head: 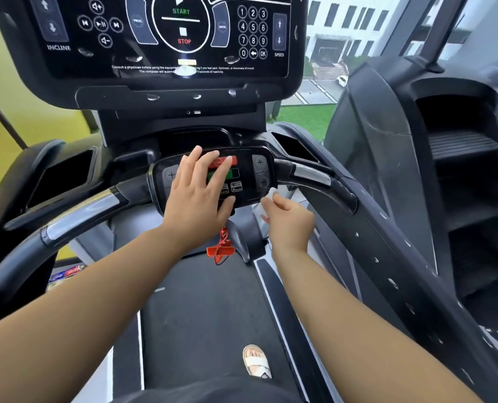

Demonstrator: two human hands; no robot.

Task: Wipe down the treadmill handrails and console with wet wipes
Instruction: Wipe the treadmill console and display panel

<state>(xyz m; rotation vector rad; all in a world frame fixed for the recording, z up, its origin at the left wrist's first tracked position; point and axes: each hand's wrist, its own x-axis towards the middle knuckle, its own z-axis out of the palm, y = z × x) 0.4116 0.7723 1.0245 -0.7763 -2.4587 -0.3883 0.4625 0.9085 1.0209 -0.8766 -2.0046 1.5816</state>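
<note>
Black treadmill console beside daylit window

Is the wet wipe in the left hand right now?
No, the right hand pinches the wet wipe; the left hand rests flat on the small control panel.

Upper console, well above both hands:
- Green START over red STOP in the centre ring.
- INCLINE under an arrow pair, far up-left of the left hand.
- SPEED under an arrow pair, high above the right hand.
- Keypad just left of SPEED: 1–9, then 0, back arrow, OK.
- PROG on the curved key left of the ring. Its twin on the right is too blurred to read.
- Fine print along the bottom edge: "Consult a physician before using the equipment…", ending "…seconds of inactivity". The middle is lost in glare.

Small control panel under the left hand:
- "+" on either side of the fingers.
- "9 km/h" key between the two hands. The neighbouring key is unreadable.
</note>
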